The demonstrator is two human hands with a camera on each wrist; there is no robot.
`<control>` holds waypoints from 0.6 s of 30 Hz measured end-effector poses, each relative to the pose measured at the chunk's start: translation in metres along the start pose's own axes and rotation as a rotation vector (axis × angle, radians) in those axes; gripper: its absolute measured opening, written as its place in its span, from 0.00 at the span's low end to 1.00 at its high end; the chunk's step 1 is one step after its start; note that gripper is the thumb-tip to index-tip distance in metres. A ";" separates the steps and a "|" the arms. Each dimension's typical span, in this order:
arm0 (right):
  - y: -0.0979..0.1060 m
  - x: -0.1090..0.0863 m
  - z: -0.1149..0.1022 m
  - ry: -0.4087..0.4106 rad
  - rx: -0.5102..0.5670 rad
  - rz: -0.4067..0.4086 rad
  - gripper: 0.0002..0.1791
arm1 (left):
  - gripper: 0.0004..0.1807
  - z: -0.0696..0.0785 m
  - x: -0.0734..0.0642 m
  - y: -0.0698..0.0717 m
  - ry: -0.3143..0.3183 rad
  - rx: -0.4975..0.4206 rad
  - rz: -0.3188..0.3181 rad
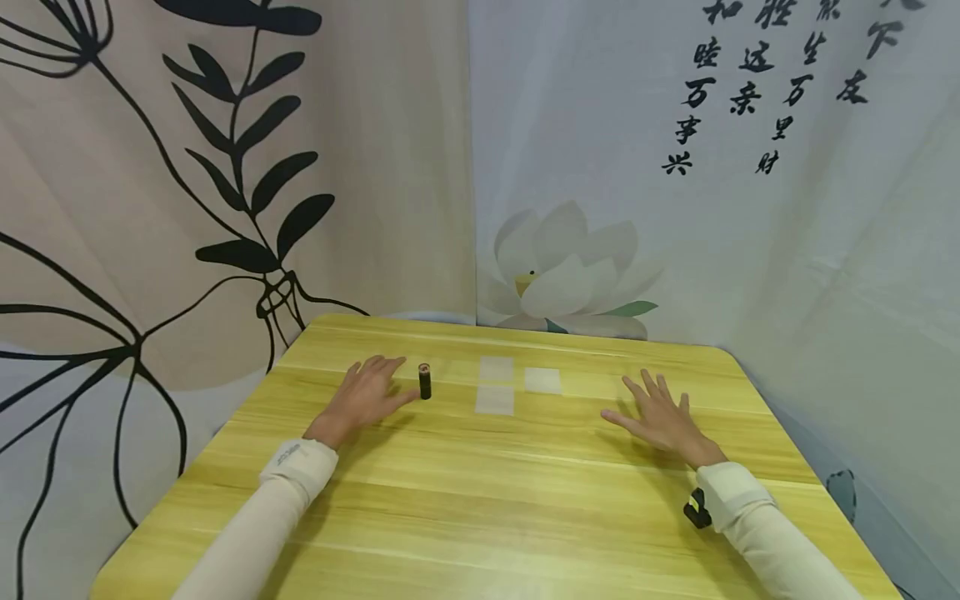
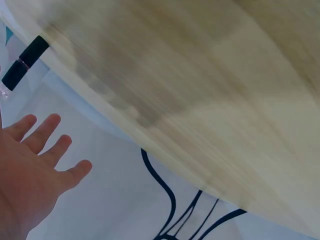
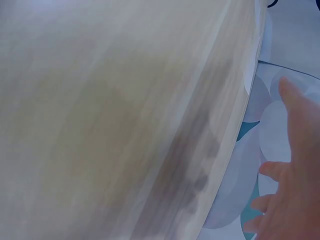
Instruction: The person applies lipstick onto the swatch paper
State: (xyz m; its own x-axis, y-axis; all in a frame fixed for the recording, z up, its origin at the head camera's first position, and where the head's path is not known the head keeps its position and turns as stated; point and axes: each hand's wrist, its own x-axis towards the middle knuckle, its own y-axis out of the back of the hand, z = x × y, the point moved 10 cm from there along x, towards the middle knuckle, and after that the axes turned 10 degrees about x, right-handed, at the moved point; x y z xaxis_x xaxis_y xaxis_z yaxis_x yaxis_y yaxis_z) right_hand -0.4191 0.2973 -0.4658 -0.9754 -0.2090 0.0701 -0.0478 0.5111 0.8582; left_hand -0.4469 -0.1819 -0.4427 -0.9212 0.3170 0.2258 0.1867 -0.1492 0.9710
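A small black tube (image 1: 425, 382) stands upright on the wooden table, looking like a lipstick. In the left wrist view the tube (image 2: 25, 62) shows a thin coppery band round its middle and a pale, glittery end. My left hand (image 1: 366, 395) is just left of it, fingers spread and the thumb tip close beside the tube; nothing is in its grasp. Over the right part of the table my right hand (image 1: 660, 419) has its fingers spread and holds nothing. In the right wrist view that hand (image 3: 305, 165) appears at the right edge.
Three pale squares lie on the table between the hands: an upper one (image 1: 497, 368), a lower one (image 1: 495, 400) and a right one (image 1: 543, 381). Behind the table (image 1: 480, 517) hang printed curtains (image 1: 397, 167). A black clip-like piece (image 1: 697, 509) sits by the right cuff.
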 end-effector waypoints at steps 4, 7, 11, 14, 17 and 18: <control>-0.002 0.002 0.000 -0.004 -0.003 -0.002 0.55 | 0.44 0.004 0.002 0.002 -0.001 -0.003 0.010; -0.003 0.002 -0.001 -0.001 0.004 -0.003 0.55 | 0.43 0.007 0.004 0.000 0.004 -0.035 0.004; -0.005 0.001 -0.004 0.006 0.013 -0.007 0.54 | 0.41 0.008 0.007 -0.004 0.026 -0.117 -0.010; -0.007 0.002 -0.008 0.013 0.018 -0.006 0.54 | 0.39 0.011 0.009 -0.005 0.036 -0.150 -0.017; -0.008 0.002 -0.012 0.016 0.019 0.000 0.54 | 0.37 0.012 0.012 -0.007 0.058 -0.158 -0.032; -0.008 0.002 -0.013 0.019 0.019 0.003 0.54 | 0.37 0.013 0.013 -0.008 0.065 -0.162 -0.039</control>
State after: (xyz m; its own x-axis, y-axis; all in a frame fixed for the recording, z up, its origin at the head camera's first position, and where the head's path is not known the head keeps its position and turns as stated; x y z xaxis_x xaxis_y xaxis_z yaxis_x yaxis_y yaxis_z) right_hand -0.4176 0.2819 -0.4655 -0.9713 -0.2232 0.0826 -0.0491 0.5274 0.8482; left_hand -0.4561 -0.1647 -0.4467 -0.9478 0.2649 0.1773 0.0976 -0.2883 0.9526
